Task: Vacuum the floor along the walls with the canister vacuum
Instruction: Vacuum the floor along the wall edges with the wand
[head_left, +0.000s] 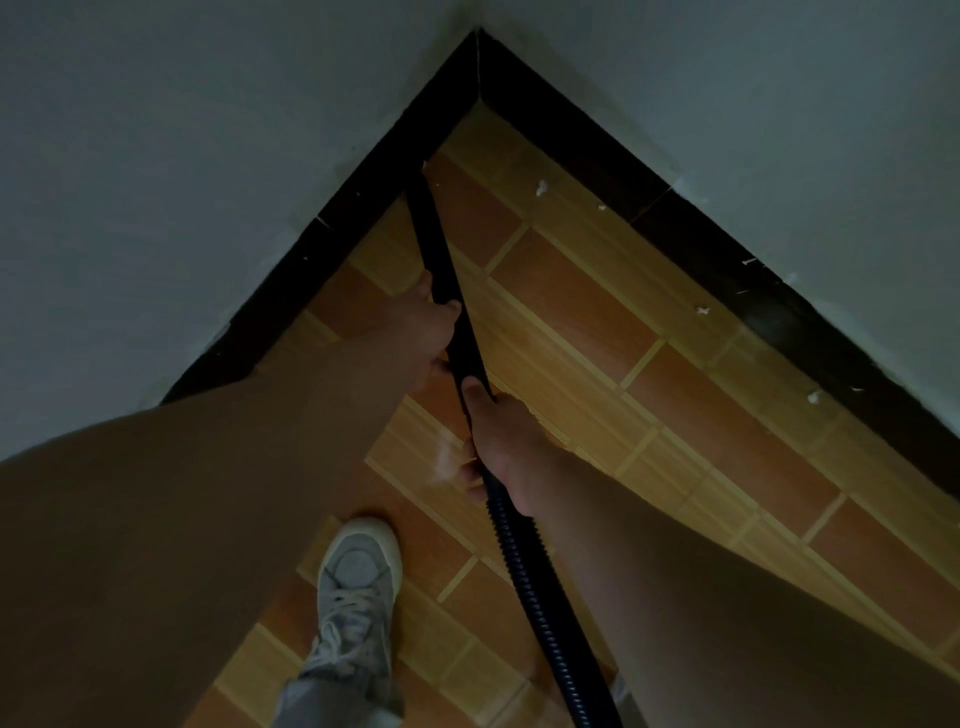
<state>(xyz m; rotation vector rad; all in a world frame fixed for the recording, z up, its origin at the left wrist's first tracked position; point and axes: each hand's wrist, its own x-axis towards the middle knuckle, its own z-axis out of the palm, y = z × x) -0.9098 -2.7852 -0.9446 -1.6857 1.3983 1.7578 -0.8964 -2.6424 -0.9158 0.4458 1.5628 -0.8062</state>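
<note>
Forearms foreground: left hand and right hand both grip black wand, tip at left skirting. Risk: hose beside shoe snags; white scraps missed.

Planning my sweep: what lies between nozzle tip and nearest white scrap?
Head view: floor tiles, bare save a tiny speck beside the nozzle tip.

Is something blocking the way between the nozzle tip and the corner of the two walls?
Nothing visible does. The nozzle tip lies at the left baseboard, and only bare floor leads to the corner.
</note>
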